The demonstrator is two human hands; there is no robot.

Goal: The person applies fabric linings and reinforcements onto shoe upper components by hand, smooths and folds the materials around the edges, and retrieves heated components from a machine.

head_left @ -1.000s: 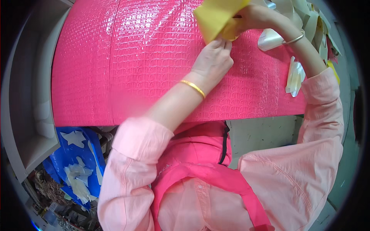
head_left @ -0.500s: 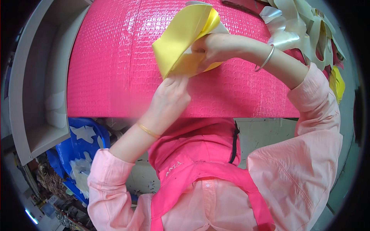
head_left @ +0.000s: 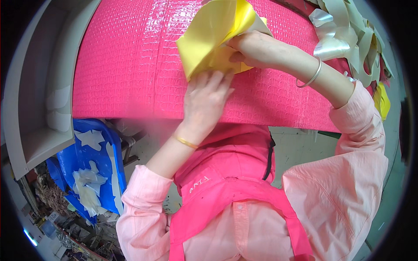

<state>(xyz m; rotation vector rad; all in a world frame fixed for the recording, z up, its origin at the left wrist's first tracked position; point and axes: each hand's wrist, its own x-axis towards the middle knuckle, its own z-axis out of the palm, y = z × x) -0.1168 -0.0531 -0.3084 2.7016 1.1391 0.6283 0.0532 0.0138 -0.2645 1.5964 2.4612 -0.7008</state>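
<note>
A glossy yellow sheet, bent and folded over on itself with a pale underside at its right edge, is held above the far middle of the pink table. My left hand pinches its lower edge, the fingertips partly behind the material. My right hand is closed at the sheet's right side, by the fold. Whatever sits inside its fingers is hidden by the hand and the sheet.
A pink textured cover lies over the table. Pale cut-out scraps pile at the far right, beside a yellow piece. A grey open box stands at the left; below it, a blue plastic chair carries white offcuts.
My left hand has shifted right and its fingers have spread along the sheet's lower edge. The sheet and my right hand have moved slightly up and to the right.
</note>
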